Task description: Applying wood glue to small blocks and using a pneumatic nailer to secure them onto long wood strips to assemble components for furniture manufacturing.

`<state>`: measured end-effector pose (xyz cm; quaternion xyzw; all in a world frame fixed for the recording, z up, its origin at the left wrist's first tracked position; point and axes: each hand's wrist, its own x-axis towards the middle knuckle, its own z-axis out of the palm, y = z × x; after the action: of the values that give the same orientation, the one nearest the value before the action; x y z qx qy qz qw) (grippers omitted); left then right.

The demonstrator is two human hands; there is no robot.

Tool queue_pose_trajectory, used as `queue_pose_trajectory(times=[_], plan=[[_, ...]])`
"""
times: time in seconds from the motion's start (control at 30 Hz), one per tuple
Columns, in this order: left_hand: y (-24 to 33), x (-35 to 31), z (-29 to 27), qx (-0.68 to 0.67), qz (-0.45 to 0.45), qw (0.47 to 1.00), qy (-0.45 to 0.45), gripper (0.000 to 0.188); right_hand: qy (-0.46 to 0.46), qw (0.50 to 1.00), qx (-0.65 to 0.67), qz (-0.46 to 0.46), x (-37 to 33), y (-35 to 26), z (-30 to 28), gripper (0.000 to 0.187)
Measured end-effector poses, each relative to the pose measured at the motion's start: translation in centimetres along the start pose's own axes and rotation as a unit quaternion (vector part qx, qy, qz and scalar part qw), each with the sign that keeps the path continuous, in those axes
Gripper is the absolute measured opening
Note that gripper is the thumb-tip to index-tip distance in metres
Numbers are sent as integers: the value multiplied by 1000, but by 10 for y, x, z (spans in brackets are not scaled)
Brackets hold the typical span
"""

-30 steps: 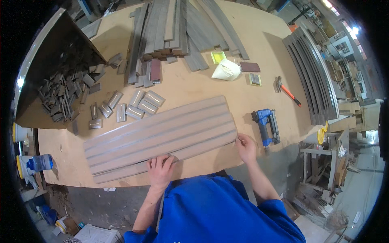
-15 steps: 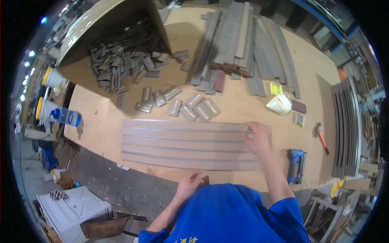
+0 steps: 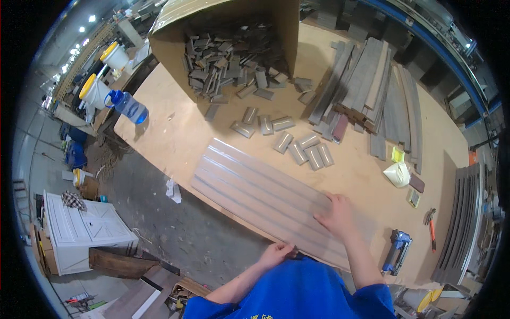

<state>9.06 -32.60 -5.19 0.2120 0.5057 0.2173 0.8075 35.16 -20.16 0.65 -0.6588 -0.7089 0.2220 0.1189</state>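
Bunching the fingers of the left hand (image 3: 278,254) close together just beside the near edge of the grooved panel (image 3: 265,194); cannot tell whether gripping anything. Spreading the thumb and fingers of the right hand (image 3: 338,216) fairly wide over the right part of that panel, laid aslant on the tan table (image 3: 164,109). To the right, showing a blue nail gun (image 3: 396,250) and an orange-handled hammer (image 3: 432,231); beyond the panel, small blocks (image 3: 283,142) with pale stripes, then a cardboard box (image 3: 175,53) holding wooden slips (image 3: 228,69), and stacked grey boards (image 3: 364,82).
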Motion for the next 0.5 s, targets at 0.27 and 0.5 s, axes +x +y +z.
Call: queue_pose_trajectory(times=[0.27, 0.5], plan=[[-24, -41, 8, -294, -12, 955, 36, 60, -12, 999, -25, 36, -70, -31, 7, 75], [-53, -48, 3, -284, 3, 959, 3, 64, -70, 991, 58, 96, -116, -46, 12, 72]])
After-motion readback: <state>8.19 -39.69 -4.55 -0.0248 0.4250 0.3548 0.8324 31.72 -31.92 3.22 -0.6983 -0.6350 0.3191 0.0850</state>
